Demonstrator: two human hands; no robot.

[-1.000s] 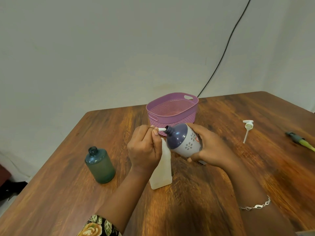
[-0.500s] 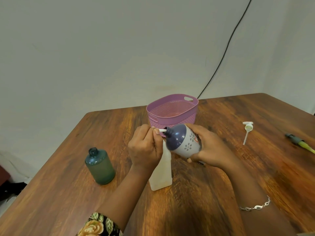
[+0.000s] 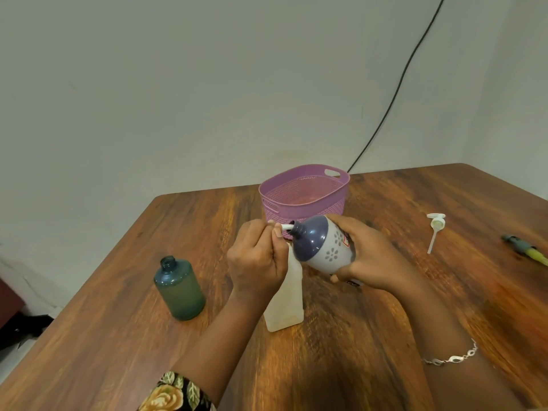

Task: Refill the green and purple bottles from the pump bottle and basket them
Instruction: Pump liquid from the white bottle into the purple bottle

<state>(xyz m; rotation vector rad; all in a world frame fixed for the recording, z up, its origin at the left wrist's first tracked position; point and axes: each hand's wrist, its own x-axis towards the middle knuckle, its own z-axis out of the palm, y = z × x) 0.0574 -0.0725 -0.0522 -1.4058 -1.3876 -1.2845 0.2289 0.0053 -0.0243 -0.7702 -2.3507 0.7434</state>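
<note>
Obstacles: basket (image 3: 305, 200) just beyond the hands; white bottle (image 3: 286, 304) beneath them; green bottle (image 3: 179, 287) to their left. Pump head (image 3: 435, 228) right, well apart. Bare surface (image 3: 341, 366) nearer than the hands.

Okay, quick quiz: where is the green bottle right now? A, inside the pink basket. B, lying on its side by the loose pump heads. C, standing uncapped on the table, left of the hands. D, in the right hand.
C: the green bottle stands upright with its neck open on the table, clear of the left hand.
</note>
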